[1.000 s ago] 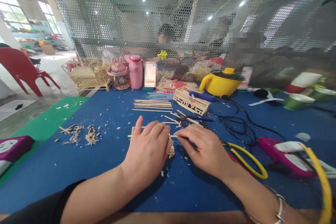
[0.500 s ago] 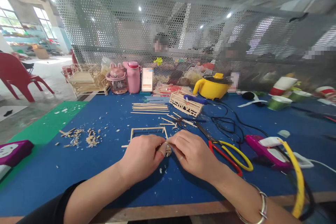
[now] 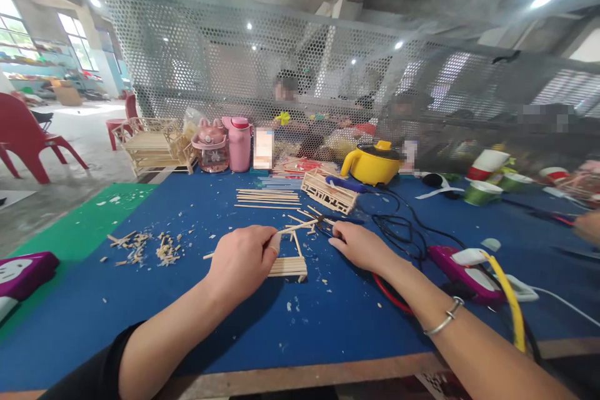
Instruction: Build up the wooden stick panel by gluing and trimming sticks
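My left hand (image 3: 244, 259) is closed on a thin wooden stick (image 3: 297, 226), which slants up to the right. Below it, partly hidden by this hand, lies a small frame of glued sticks (image 3: 288, 267) with a slatted part. My right hand (image 3: 363, 247) has its fingers curled beside dark-jawed cutters (image 3: 321, 221) and loose stick pieces; what it grips, if anything, is hidden. A red tool handle (image 3: 392, 295) shows beneath the right wrist. The held stick's far end meets the area of the dark jaws; I cannot tell whether it touches them.
Behind are a row of sticks (image 3: 267, 198), a stick model (image 3: 328, 192) and a yellow pot (image 3: 375, 164). Offcuts (image 3: 134, 245) lie left. A purple power strip (image 3: 464, 275) and black cords (image 3: 398, 228) are right. Another person's hand (image 3: 588, 225) shows at the right edge.
My hands have drawn apart from their meeting point over the frame. The right moved up and right beside the cutters; the stick in my left hand now shows, as does the slatted part.
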### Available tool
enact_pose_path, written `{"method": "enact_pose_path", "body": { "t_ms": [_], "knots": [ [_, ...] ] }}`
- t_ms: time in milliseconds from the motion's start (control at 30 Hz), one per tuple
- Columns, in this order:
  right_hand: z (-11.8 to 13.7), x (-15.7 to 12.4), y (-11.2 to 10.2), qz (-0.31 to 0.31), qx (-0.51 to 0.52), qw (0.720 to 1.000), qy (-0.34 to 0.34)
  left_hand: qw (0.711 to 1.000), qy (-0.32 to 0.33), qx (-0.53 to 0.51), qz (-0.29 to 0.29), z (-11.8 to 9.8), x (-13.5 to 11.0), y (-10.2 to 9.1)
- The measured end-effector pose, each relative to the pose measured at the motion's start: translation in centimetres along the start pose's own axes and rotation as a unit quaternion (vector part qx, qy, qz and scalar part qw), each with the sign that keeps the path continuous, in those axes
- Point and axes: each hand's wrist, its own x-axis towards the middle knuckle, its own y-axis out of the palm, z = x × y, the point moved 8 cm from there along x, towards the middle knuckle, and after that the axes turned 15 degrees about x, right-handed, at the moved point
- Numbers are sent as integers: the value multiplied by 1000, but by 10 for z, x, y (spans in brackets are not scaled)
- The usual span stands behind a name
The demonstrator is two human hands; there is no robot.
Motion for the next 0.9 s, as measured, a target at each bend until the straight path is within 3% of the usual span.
{"method": "enact_pose_path", "body": {
  "t_ms": [100,233,300,467,600,633,767,900],
  "knots": [
    [-6,3,-1,-38,38,998,28,1000,-8,-15,-17,4,0,-1],
    [6,-12,-36,-176,140,973,53,998,-1,-44,-42,2,-2,-13],
    [19,-26,-49,-214,218,951,49,996,25,-64,-49,-7,-2,-23],
    [62,-55,-42,-166,404,899,32,969,118,-219,-5,-40,5,-38],
    [72,-55,-29,-130,602,787,42,928,111,-341,104,-51,24,-21],
    [73,-52,-28,-128,624,770,39,921,104,-357,120,-51,29,-17],
    [79,-44,-23,-113,638,761,0,910,100,-378,137,-54,38,-10],
    [102,-37,-1,13,642,764,-59,907,104,-378,153,-64,30,-10]
  ]
}}
